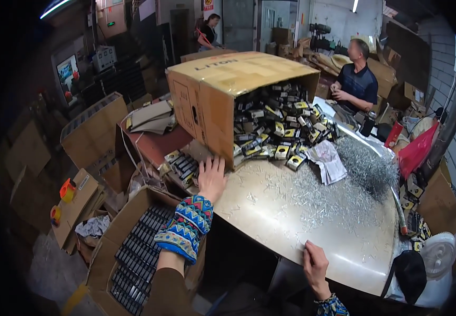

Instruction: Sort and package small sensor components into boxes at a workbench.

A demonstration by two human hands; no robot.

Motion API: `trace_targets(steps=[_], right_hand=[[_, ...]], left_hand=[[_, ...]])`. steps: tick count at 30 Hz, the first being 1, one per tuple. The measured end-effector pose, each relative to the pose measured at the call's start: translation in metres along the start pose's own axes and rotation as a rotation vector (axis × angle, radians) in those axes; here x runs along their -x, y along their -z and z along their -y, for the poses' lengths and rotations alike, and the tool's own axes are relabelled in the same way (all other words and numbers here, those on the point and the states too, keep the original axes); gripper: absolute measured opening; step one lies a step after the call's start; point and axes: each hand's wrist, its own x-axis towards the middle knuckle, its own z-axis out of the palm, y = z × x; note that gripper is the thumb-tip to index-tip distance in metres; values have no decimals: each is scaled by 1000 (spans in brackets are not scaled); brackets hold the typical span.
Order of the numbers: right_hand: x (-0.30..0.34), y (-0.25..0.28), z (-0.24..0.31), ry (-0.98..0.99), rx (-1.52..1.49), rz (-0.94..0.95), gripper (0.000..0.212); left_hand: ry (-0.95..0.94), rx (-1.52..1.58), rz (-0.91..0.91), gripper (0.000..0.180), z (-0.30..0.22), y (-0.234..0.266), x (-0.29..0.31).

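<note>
My left hand (212, 180) lies on the table with its fingers apart, beside a short row of small black boxes (187, 169) and close to the lower edge of a large carton. This large cardboard carton (200, 117) lies on its side, and small black-and-yellow boxes (286, 129) spill from its mouth. At the table's near edge is my right hand (316, 266), its fingers curled together; what they hold, if anything, is too small to make out. Loose thin metal pins (322, 203) are scattered over the pale tabletop (249, 224), heaped into a pile (367, 166) on the right.
A crumpled printed paper (327, 162) lies among the pins. Below my left forearm, an open carton (99, 274) holds rows of dark boxes. Two orange tape dispensers (67, 190) sit at left. A white fan (438, 255) stands at right. A co-worker (358, 79) is across the table.
</note>
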Motion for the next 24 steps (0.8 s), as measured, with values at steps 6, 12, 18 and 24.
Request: trace_targets(steps=[6,12,18,24], right_hand=[[4,2,2,-74,-72,-13,21],[2,3,0,-167,-139,-35,22],[-16,-32,-2,-19,-51,140,40],[-28,-8,-35,-30,300,260,45]], left_hand=[[-104,-161,35,46,18,-4,11],[-63,405,189,67,-52,13,86],[26,705,509,75,-156,26,57],[-104,1118,322,47,-196,-32,-18]])
